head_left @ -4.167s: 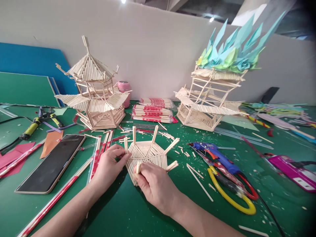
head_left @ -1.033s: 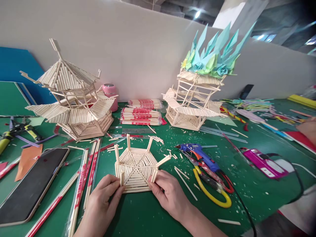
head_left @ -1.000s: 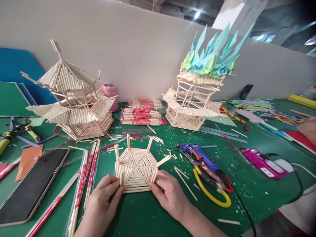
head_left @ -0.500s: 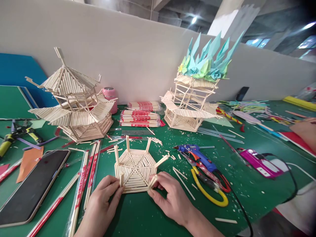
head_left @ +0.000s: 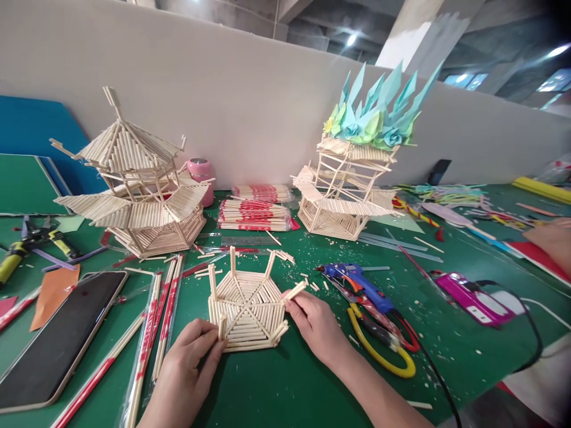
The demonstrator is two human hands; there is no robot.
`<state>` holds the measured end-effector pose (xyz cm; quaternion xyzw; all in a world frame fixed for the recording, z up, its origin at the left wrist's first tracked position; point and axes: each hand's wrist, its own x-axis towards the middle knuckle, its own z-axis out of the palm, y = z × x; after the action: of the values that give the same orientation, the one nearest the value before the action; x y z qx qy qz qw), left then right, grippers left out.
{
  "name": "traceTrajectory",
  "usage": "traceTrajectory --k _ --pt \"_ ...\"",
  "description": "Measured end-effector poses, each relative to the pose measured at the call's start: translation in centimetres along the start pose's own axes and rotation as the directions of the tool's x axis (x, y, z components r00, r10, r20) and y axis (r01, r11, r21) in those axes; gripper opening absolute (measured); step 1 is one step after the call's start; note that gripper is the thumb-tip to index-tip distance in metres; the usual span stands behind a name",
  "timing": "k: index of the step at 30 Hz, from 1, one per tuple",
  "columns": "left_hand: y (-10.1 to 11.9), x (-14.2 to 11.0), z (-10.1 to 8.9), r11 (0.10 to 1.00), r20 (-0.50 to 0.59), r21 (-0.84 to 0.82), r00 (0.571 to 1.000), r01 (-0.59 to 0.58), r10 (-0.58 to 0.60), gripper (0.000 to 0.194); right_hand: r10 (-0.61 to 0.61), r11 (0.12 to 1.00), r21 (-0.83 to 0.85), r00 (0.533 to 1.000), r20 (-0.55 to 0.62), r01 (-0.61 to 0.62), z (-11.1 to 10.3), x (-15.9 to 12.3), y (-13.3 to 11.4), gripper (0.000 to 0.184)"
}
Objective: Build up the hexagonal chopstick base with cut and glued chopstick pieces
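A hexagonal base point(head_left: 247, 309) made of thin wooden sticks lies flat on the green table, with short stick posts rising from its corners. My left hand point(head_left: 191, 362) is closed, thumb and fingers pinching the near-left post point(head_left: 222, 327) low down. At the right corner, my right hand point(head_left: 314, 324) grips the foot of an outward-leaning post point(head_left: 295, 290), its fingertips partly hidden behind it. Another post point(head_left: 280, 331) at the near-right corner stands free of both hands and leans outward. Two posts rise at the back corners and one at the left.
Stick pavilions stand behind, a roofed one point(head_left: 134, 178) left and one topped with blue paper leaves point(head_left: 348, 190) right. A blue glue gun point(head_left: 359, 282) and yellow-handled pliers point(head_left: 379, 356) lie right. Left are a phone point(head_left: 66, 333) and wrapped chopsticks point(head_left: 154, 333). Someone's hand point(head_left: 553, 238) shows far right.
My right hand has let go of the near-right post and moved up and right to the post at the right corner. My left hand stays on the near-left post.
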<state>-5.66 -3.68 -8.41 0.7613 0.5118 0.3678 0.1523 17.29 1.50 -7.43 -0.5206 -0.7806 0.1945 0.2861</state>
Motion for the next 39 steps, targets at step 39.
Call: traceTrajectory --k 39 --pt "-0.16 0.04 0.02 0.999 -0.003 -0.001 0.999 -0.033 0.033 0.017 -0.001 0.984 -0.18 0.996 0.089 0.017 0.3 0.84 0.1 0.021"
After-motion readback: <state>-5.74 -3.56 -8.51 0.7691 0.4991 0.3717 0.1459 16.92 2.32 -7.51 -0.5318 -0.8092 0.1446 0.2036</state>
